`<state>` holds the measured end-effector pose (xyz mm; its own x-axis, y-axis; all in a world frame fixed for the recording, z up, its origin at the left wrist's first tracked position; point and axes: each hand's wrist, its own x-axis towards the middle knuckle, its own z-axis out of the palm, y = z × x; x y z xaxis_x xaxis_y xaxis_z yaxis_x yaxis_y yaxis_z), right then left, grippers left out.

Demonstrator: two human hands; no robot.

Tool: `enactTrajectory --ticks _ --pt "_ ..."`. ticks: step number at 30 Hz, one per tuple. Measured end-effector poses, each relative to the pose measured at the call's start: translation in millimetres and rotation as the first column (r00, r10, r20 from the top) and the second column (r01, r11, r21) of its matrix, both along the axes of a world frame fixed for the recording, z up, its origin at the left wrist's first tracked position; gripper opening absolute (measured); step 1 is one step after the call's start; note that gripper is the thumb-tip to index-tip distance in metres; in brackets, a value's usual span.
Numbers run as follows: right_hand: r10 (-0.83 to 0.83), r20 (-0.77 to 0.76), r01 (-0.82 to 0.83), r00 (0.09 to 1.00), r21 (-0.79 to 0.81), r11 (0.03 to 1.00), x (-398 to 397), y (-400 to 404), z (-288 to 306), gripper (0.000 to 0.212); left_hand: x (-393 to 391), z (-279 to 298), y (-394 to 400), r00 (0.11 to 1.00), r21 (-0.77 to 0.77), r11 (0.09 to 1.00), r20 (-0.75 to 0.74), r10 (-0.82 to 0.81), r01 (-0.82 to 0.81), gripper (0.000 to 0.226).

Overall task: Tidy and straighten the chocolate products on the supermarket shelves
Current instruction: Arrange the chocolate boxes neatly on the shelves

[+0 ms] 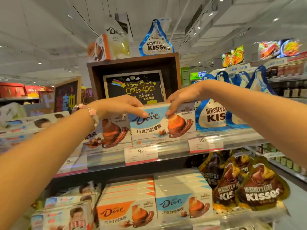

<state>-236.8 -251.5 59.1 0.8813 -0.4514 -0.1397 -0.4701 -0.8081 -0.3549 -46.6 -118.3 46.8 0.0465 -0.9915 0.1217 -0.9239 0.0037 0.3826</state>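
A blue-and-white Dove chocolate box (150, 128) stands upright at the front of the upper shelf (176, 146). My left hand (121, 106) grips its top left edge, thumb on the front face. My right hand (181, 98) grips the top right edge, thumb pressed on the front. Beside it on the left stands another Dove box (109, 131), partly hidden by my left wrist. Blue Hershey's Kisses bags (214, 116) stand to the right.
A wooden display box (132, 63) with a chalkboard sign sits behind the held box; Dove and Kisses packs stand on top. The lower shelf holds stacked Dove boxes (181, 206), gold Kisses bags (255, 188) and Kinder packs (71, 211). Price tags (141, 152) line the shelf edge.
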Motion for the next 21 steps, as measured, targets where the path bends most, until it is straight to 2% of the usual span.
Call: enactTrajectory --ticks 7,10,14,16,18,21 --pt "-0.016 -0.204 0.005 0.979 -0.053 0.999 11 5 16 0.057 4 -1 -1 0.999 -0.029 0.999 0.04 -0.019 0.02 0.062" --pt "-0.024 -0.258 -0.017 0.966 -0.154 0.988 27 16 23 0.064 17 3 4 0.999 -0.059 0.998 0.049 0.022 -0.019 0.08" --pt "0.097 -0.145 -0.127 0.985 -0.209 0.97 60 39 23 0.071 52 13 22 0.981 -0.069 0.986 0.113 0.157 -0.15 0.096" --pt "0.166 -0.059 -0.175 0.984 -0.226 0.958 77 44 18 0.071 68 17 33 0.961 -0.022 0.972 0.15 0.233 -0.232 0.115" --pt "0.183 -0.003 -0.176 0.983 -0.285 0.942 93 47 12 0.08 81 20 43 0.948 0.011 0.958 0.153 0.28 -0.285 0.13" --pt "0.18 0.036 -0.162 0.983 -0.297 0.941 113 49 4 0.091 91 18 53 0.931 0.071 0.944 0.204 0.303 -0.322 0.113"
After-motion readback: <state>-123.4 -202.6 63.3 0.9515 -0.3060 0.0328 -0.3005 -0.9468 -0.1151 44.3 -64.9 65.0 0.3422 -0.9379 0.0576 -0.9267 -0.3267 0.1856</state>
